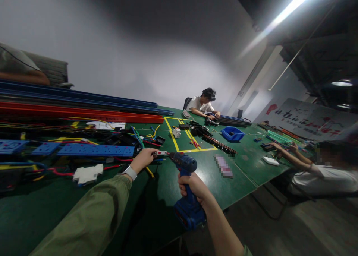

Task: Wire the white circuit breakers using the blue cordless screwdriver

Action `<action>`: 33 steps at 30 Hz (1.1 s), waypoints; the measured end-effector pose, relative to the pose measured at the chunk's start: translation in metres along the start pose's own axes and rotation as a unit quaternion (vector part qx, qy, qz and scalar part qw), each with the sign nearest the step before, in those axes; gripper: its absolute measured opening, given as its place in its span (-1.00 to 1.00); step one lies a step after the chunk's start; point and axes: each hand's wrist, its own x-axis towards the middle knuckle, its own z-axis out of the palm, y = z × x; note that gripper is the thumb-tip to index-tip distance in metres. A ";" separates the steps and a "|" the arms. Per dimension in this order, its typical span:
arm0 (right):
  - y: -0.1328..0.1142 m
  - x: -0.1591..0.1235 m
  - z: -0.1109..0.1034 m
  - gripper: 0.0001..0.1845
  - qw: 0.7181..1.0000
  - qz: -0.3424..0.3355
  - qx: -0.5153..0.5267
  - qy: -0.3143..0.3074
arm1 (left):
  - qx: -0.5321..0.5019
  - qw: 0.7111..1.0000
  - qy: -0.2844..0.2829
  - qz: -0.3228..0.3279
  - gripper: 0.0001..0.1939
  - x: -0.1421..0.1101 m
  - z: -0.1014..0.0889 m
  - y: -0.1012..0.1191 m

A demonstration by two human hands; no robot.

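1. While your right hand (192, 185) is wrapped firmly round the handle of the blue drill (184, 164), your left hand (142, 160) pinches a small white-and-red piece (160, 152) between thumb and fingers.
2. That piece sits just above the green table (173, 185), ahead of you and left of the drill. The drill's nose points left at the piece's near end; whether the tip touches it is too small to tell.
3. With drill and piece lined up, your work looks to be in mid-step. Whether any screw is in or tight does not show, so you cannot count the piece as done.
4. Left of your left hand lie a white module (88, 174) and a blue socket strip (96, 150) among loose wires. You cannot tell from here whether either has been worked on.
5. Beyond the drill, a white block (176, 132) stands by the left line of the yellow tape outline (188, 151), with black parts (198, 129) farther over.
6. Right of those, the blue bin (233, 138) holds some small dark items, too blurred to name or count.
7. Farther out, a person (205, 106) across the table handles a dark part, and another person (327, 176) works at the right edge.
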 end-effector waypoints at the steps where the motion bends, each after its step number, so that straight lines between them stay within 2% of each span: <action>1: 0.000 0.000 0.000 -0.82 1.000 0.001 -0.001 -0.001 | -0.001 1.000 0.002 0.003 -0.63 0.000 0.000 0.000; 12: -0.001 -0.001 0.001 -0.82 1.000 -0.004 0.001 0.007 | -0.022 1.000 0.002 -0.003 -0.62 -0.001 -0.002 0.003; 33: 0.003 0.003 -0.003 -0.85 1.000 -0.017 -0.010 -0.010 | 0.004 1.000 0.011 0.017 -0.64 0.000 0.001 -0.003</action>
